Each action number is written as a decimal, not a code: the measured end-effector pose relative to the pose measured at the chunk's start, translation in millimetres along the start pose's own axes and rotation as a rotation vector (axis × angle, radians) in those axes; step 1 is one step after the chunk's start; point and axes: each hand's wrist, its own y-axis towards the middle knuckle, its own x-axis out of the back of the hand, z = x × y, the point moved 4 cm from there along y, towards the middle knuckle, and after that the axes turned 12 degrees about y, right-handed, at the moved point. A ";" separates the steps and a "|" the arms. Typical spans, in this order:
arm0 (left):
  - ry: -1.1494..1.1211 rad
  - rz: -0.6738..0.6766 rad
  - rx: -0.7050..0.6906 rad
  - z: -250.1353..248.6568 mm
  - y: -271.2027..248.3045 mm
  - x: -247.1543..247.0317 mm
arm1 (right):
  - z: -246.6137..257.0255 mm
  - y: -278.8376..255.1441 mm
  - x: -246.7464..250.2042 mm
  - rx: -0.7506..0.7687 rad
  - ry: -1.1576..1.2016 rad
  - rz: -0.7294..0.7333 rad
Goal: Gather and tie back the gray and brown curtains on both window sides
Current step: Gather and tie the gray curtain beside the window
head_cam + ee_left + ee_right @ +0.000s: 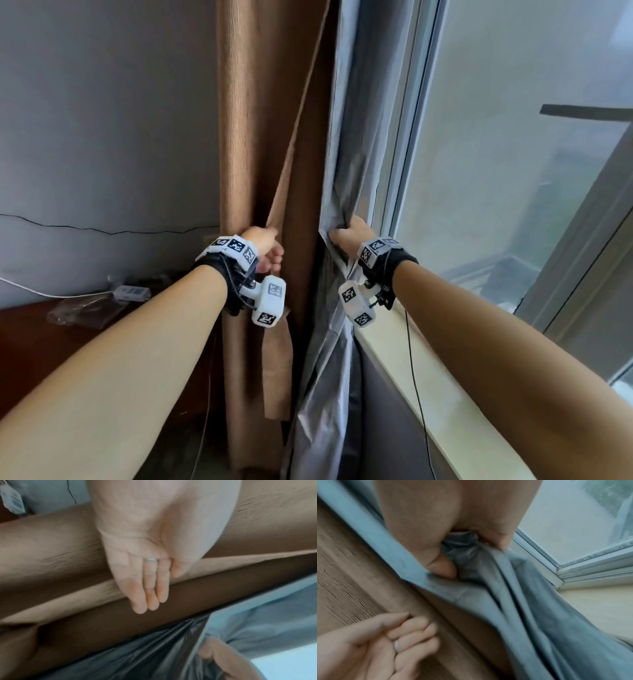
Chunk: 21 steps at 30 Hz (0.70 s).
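The brown curtain (253, 137) hangs in the middle, and the gray curtain (356, 137) hangs to its right against the window frame. My left hand (269, 251) lies at the brown curtain's loose edge. In the left wrist view its fingers (147, 588) are nearly straight over the brown folds (51, 547), with a ring on one, and grasp nothing. My right hand (346, 236) grips a bunch of the gray curtain at sill height. In the right wrist view the thumb (441, 568) and curled fingers squeeze the gray fabric (530, 615) between them.
The window glass (513, 171) and a pale sill (428, 377) run along the right, with a black cable (416, 377) lying across the sill. At the left, a dark table (27, 342) holds a plastic bag (82, 310) and a white adapter (132, 293).
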 end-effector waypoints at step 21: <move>0.312 -0.103 -0.485 -25.3 15.1 -62.7 | -0.4 -9.1 -7.7 0.106 -0.252 0.358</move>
